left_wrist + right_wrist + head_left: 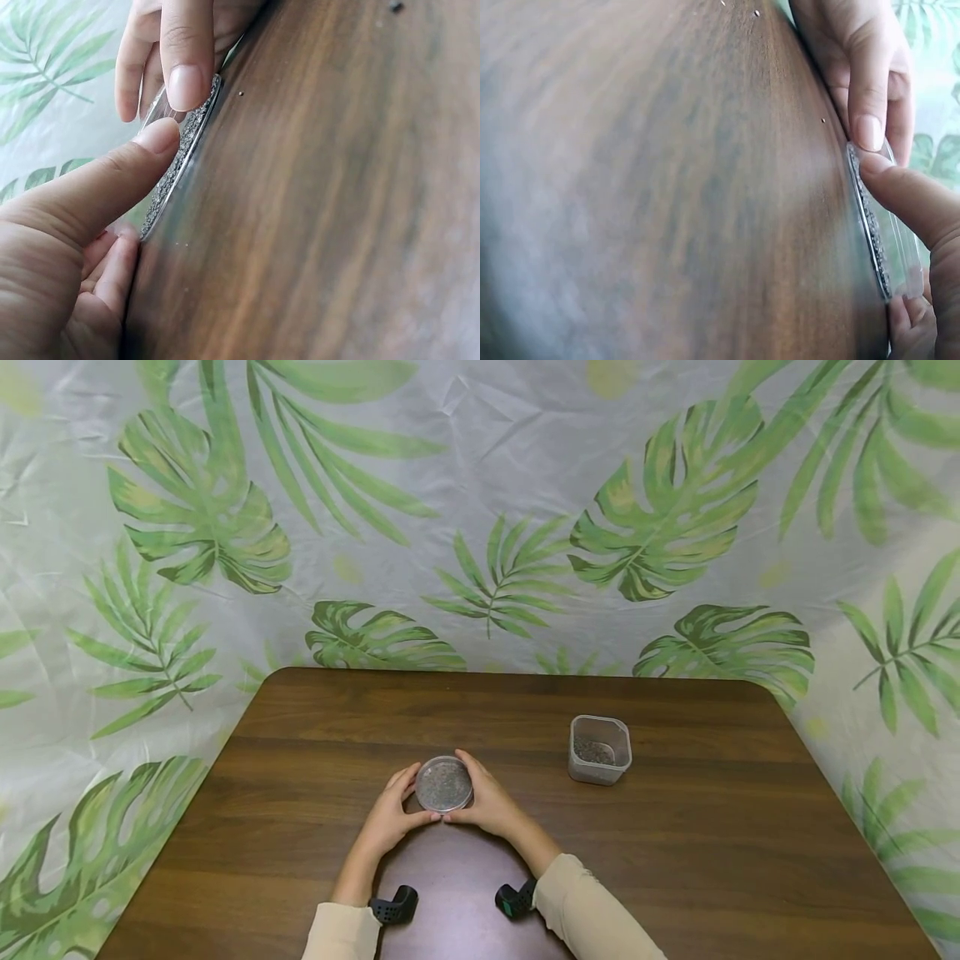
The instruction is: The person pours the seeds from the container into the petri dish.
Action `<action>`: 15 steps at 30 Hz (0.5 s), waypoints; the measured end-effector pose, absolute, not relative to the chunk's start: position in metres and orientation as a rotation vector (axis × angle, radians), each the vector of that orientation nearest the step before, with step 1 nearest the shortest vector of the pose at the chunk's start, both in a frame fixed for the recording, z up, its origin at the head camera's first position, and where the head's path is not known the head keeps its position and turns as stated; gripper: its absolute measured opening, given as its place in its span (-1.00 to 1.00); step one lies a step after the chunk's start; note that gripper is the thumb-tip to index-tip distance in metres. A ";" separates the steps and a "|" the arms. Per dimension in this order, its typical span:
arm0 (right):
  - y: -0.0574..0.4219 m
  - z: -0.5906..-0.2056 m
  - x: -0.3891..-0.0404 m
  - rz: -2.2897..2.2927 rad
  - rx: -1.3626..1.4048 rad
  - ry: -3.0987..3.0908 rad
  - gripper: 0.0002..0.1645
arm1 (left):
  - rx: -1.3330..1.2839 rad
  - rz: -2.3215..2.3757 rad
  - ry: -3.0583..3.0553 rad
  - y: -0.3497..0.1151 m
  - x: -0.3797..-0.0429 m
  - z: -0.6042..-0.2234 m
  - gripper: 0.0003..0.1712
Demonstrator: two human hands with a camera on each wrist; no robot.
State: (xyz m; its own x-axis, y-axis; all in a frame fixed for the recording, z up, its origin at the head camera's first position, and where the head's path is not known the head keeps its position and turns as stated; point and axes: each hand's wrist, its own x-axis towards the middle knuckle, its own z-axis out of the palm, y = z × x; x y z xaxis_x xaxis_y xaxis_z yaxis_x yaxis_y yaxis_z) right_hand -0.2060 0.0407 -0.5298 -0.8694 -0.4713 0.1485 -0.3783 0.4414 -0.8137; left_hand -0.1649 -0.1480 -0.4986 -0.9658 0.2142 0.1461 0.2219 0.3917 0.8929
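A round clear petri dish (444, 785) with a layer of grey granules sits near the middle of the table. My left hand (390, 814) grips its left side, thumb at the near edge and fingers around the far left. From the other side my right hand (491, 802) holds it the same way, the two thumbs almost meeting at the front. In the left wrist view the granules (174, 161) lie low in the dish, close over the tabletop. The right wrist view shows the dish's clear upper wall (906, 247) above the granules, between thumb and fingers.
A square clear plastic tub (597, 775) with some grey granules (592, 752) at its bottom stands to the right on the brown wooden table (712, 852). A few loose specks, including a dark grain (396, 7), lie on the wood. A leaf-patterned cloth (517, 460) hangs behind.
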 end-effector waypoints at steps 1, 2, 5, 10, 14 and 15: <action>0.041 -0.530 -0.206 -1.419 -0.765 2.580 0.23 | -0.412 -1.672 -2.616 -0.148 -0.165 -0.498 -0.07; 0.041 -0.530 -0.206 -1.418 -0.764 2.582 0.23 | -0.414 -1.665 -2.618 -0.147 -0.165 -0.498 -0.08; 0.041 -0.530 -0.206 -1.417 -0.775 2.579 0.25 | -0.419 -1.660 -2.622 -0.147 -0.164 -0.497 -0.08; 0.041 -0.528 -0.205 -1.409 -0.813 2.569 0.28 | -0.429 -1.660 -2.633 -0.147 -0.164 -0.495 -0.07; 0.043 -0.525 -0.205 -1.421 -0.828 2.543 0.28 | -0.434 -1.666 -2.646 -0.148 -0.164 -0.495 -0.05; 0.044 -0.524 -0.204 -1.420 -0.827 2.540 0.27 | -0.437 -1.670 -2.648 -0.148 -0.164 -0.495 -0.05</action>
